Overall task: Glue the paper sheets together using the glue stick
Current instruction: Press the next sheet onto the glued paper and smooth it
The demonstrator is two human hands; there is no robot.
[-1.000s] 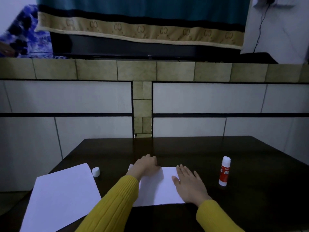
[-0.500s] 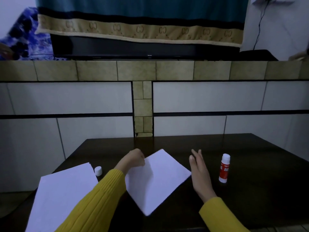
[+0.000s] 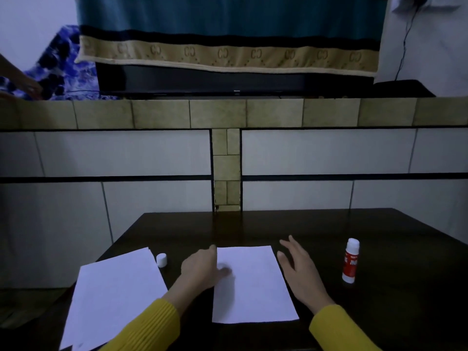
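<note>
A white paper sheet (image 3: 253, 287) lies flat in front of me on the dark table, long side running away from me. My left hand (image 3: 202, 271) rests at its left edge, thumb pressing on the paper. My right hand (image 3: 298, 269) hovers open just off its right edge, fingers spread. More white paper (image 3: 114, 297) lies to the left. A glue stick (image 3: 350, 260), red label with white ends, stands uncapped at the right. Its white cap (image 3: 161, 260) sits between the two papers.
The dark wooden table (image 3: 379, 312) butts against a tiled wall (image 3: 304, 153) with a ledge. A screen draped in a teal cloth (image 3: 228, 34) stands on that ledge. Another person's hand (image 3: 22, 84) shows at the far left.
The sheet, pressed flat crosswise a second ago, was lifted and turned by my left hand and now lies lengthwise. My right hand came off it and moved right.
</note>
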